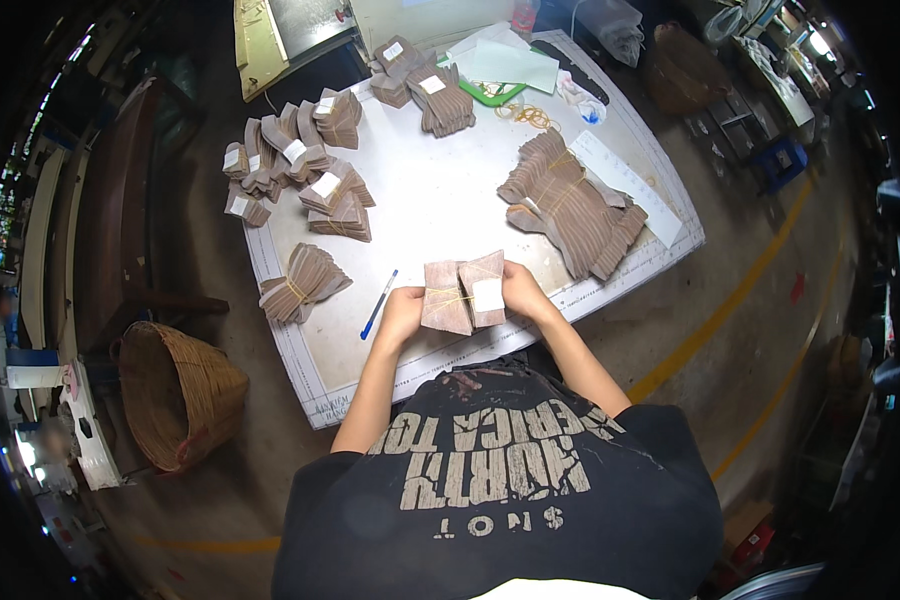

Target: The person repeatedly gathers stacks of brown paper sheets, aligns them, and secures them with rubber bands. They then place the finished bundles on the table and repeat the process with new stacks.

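Floor at far left: wicker basket [215,385], near the table [410,215]. On the table's left side, a cluster of brown bundles [288,150], several with white tags; below it, apart, one fanned bundle [303,284] with a yellow band. Next, a blue pen [381,302] lying at a slant, just left of your left hand [401,312]. Your left fingers [416,294] grip the left edge of the pack [447,283], which is in front of you at the near side of the table: two brown blocks side by side, yellow bands across, white tag on the right block. Can't tell if the blocks are joined underneath. Behind it, at the far edge, more tagged bundles [447,108]. Further right, white sheets [511,66] over a green tray [497,98]. Your right fingers [511,271] grip the pack's right edge, right hand [525,291] level with the left. Loose yellow bands [530,117] near the tray. Rightmost: a big banded stack [576,208], then a white strip [630,188] beside it.
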`<state>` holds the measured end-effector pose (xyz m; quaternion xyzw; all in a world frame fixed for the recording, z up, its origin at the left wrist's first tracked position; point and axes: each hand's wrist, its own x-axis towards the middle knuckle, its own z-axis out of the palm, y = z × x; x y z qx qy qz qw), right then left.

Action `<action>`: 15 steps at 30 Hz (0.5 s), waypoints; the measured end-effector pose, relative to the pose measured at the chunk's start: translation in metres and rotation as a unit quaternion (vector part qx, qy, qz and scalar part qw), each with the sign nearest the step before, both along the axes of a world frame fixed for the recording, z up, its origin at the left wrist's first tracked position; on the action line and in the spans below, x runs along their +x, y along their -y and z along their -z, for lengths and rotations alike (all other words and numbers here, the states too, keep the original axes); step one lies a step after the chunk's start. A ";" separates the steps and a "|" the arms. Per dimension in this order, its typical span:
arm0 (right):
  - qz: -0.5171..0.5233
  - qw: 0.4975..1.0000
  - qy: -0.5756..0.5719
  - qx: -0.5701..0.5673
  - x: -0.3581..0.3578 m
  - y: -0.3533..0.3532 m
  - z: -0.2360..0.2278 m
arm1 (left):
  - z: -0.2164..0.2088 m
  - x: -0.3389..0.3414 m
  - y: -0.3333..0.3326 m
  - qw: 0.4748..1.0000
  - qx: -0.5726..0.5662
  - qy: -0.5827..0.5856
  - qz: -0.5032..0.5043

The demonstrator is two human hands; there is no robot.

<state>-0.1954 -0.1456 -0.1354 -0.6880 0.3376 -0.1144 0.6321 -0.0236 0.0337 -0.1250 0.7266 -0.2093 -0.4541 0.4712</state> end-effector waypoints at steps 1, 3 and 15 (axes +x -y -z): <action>-0.018 1.000 -0.007 -0.008 0.001 0.002 0.000 | 0.002 -0.001 0.001 1.000 0.006 0.024 0.018; -0.048 0.998 -0.027 -0.023 -0.002 0.005 -0.007 | -0.017 -0.010 0.005 1.000 -0.001 0.021 0.010; -0.017 0.996 -0.006 -0.086 -0.022 -0.012 -0.008 | 0.012 -0.022 -0.022 0.994 -0.094 -0.018 -0.047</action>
